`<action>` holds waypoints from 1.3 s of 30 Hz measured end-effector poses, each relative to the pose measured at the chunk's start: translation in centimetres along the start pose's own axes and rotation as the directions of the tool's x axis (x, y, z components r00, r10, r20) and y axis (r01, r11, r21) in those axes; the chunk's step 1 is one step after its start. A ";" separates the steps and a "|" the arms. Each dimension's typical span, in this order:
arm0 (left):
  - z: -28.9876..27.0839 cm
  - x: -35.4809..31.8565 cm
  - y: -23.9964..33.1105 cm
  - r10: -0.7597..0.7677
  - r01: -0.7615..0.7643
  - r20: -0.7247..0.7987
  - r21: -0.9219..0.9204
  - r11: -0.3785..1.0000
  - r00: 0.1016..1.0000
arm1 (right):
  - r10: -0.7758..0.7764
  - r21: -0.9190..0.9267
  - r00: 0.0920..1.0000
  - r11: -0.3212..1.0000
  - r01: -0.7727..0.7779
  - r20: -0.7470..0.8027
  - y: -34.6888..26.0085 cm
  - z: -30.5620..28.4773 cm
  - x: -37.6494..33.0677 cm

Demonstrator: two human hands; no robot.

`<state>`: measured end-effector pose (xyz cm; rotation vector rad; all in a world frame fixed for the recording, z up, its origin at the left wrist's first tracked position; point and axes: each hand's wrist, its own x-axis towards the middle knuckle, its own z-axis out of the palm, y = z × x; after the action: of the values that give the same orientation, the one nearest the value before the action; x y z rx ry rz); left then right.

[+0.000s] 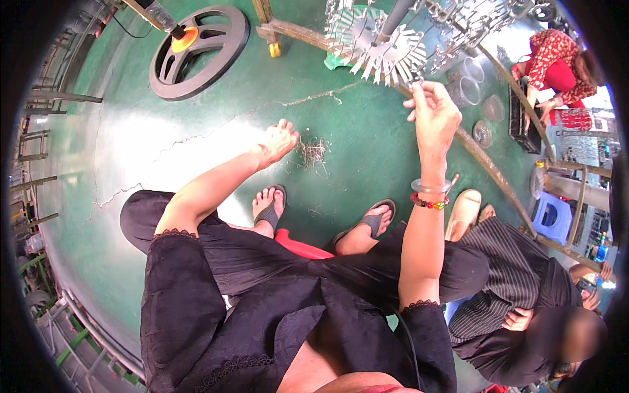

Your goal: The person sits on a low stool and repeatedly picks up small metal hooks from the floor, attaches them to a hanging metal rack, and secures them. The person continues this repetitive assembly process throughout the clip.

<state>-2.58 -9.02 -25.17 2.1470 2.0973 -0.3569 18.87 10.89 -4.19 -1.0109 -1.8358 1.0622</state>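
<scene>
A small metal clip (415,83), pinched between the fingertips of the raised right hand (432,114), sits at the rim of a round rack of silvery clips (377,46). The left hand (278,141), fingers loosely spread and holding nothing, hovers over a heap of thin wire pieces (312,152) on the green floor (216,131). A loose pinch could likely drop the clip among those wires.
</scene>
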 end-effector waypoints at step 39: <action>-13.9 9.8 3.2 -0.160 -0.155 -0.046 -0.609 -0.778 0.986 | 0.189 -0.350 0.947 0.932 -0.090 0.259 -3.1 1.0 2.7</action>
<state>1.88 3.83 -14.50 0.4110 0.7845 1.5438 16.19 11.93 -1.09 -1.2547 -2.2666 1.0467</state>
